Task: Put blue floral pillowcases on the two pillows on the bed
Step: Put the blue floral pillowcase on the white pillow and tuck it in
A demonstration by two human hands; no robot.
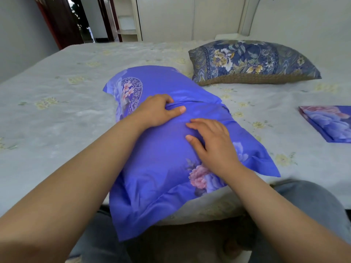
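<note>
A pillow in a bright blue floral pillowcase (pixel 157 164) lies slantwise on the bed, its near end hanging over the bed's front edge. My left hand (pixel 157 110) grips a fold of this pillowcase near its middle, fingers tucked into the cloth. My right hand (pixel 210 141) lies flat on the case just beside it, fingers straight. A second pillow (pixel 250 62), in a darker blue and gold patterned cover, rests at the back right. A folded blue floral pillowcase (pixel 328 123) lies at the right edge of the view.
The bed (pixel 57 103) has a pale sheet with faint yellow flowers. Behind it stand a white wardrobe (pixel 171 18), a shelf unit (pixel 126 18) and an open dark doorway (pixel 83 19). My knees (pixel 311 202) in grey trousers are against the bed's front edge.
</note>
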